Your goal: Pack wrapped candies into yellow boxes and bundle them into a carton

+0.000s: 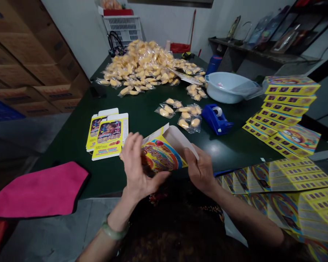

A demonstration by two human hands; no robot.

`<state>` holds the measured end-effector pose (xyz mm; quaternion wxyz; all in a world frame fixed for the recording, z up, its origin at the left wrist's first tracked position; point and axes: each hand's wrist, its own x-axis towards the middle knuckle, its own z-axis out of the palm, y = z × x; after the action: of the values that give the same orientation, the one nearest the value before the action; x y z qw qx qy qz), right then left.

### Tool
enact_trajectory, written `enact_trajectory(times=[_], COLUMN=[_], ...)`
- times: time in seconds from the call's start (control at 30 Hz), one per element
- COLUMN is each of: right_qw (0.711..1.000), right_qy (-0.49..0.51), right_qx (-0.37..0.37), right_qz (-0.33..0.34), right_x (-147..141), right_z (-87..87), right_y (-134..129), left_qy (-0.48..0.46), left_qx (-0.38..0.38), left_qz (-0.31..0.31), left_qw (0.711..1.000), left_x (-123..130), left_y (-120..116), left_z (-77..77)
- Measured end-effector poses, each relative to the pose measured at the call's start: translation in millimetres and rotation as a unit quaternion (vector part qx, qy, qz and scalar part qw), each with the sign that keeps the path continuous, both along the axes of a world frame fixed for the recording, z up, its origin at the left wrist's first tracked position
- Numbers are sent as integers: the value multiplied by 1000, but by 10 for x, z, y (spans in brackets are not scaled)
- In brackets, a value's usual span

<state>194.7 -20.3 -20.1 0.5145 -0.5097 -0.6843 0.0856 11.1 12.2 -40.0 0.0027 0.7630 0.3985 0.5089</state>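
A yellow printed carton [164, 154] with an unfolded white flap is held above the front of the table, its open end facing up and to the right. My right hand [201, 169] grips the carton by its right edge, thumb on the inner side of the flap. At the carton's left side is my left hand [138, 167], fingers raised and thumb stretched apart; whether it touches the carton is hard to tell. Flat yellow cartons [109, 136] lie to the left of that hand. Beyond the carton are several wrapped yellow snacks [190, 118] in clear packets.
A large heap of wrapped snacks [147, 62] covers the table's far part. On the right are a blue tape dispenser [217, 119], a pale basin [229, 87] and stacked yellow cartons [287, 109]. A pink cloth item [41, 191] lies at the left front edge. Brown boxes [35, 62] line the left wall.
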Motion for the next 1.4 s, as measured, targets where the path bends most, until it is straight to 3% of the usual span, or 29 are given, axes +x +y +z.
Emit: enact_trajectory(times=[0.13,0.3,0.37,0.43,0.5,0.53,0.63,0.73,0.87,1.03,1.13,1.23,1.33,1.4], right_qw=[987,949,967,993,967,946,900,884,891,924,952,972,994,969], right_qy=[101,187,155,27,-137,-205,-346,-407,-405,-331,-249,-164,48,226], right_qx=[-127,-188,-155,-110,-102,-115,-162,-167,-163,-150,-118,-85,-80,-91], right_qz=[19,170,126,-38,-187,-222,-209,-160,-123,-116,-135,-143,-54,35], right_x=[-40,198,405,648,875,967,1110,1081,968,917,949,1013,1030,967], right_z=[69,-20,-143,-306,-480,-561,-716,-722,-652,-630,-528,-262,152,445], right_y=[34,205,378,598,825,928,1164,1284,1374,1469,1467,1356,1088,850], left_qy=[132,59,-11,-103,-203,-248,-319,-285,-220,-138,-65,-9,14,20], left_qx=[-32,-64,-101,-151,-196,-210,-217,-205,-217,-192,-121,-82,-92,-101], left_qz=[-6,7,-14,-62,-115,-134,-164,-194,-191,-142,-63,-13,-2,1], left_qw=[991,996,995,981,952,936,908,916,932,961,988,996,996,995], left_x=[7,-50,-122,-205,-269,-286,-272,-204,-134,-85,-57,-23,32,87], left_y=[-32,67,98,122,138,143,145,127,91,53,31,17,18,16], left_z=[28,-34,-79,-119,-136,-134,-94,-64,-118,-146,-79,-24,-18,-23])
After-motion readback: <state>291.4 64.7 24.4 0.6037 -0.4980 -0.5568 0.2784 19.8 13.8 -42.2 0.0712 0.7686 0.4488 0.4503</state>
